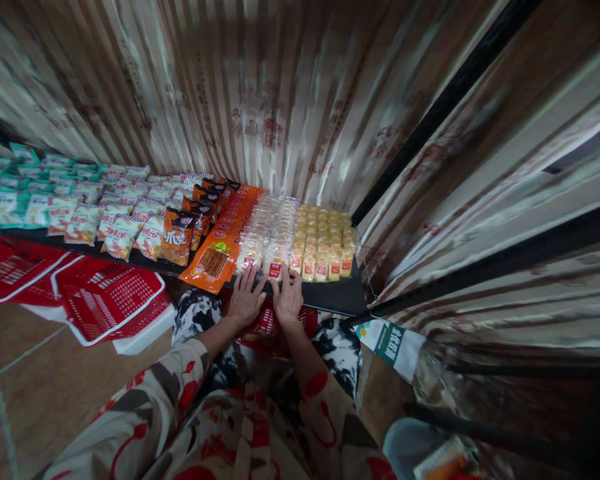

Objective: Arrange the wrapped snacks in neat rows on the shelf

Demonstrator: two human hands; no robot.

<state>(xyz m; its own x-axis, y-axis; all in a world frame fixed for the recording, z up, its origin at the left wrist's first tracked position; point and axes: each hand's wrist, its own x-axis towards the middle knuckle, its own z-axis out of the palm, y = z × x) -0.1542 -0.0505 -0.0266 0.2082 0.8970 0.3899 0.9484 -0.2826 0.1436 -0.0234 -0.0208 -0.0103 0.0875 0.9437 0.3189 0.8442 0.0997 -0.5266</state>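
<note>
My left hand lies with fingers stretched out against the front of a row of clear-wrapped white snack packets. Beside it, my right hand touches the front of a second row of white snack packets, its fingers also extended. Neither hand appears to grip anything. Just right of these rows stand several rows of yellow snack packets. A flat orange snack bag lies left of my left hand. All of them rest on a black shelf.
Orange-black bags, white-red bags and teal bags fill the shelf leftward. Red baskets stand below. A striped curtain hangs behind; black poles cross at right. A pale bucket is at lower right.
</note>
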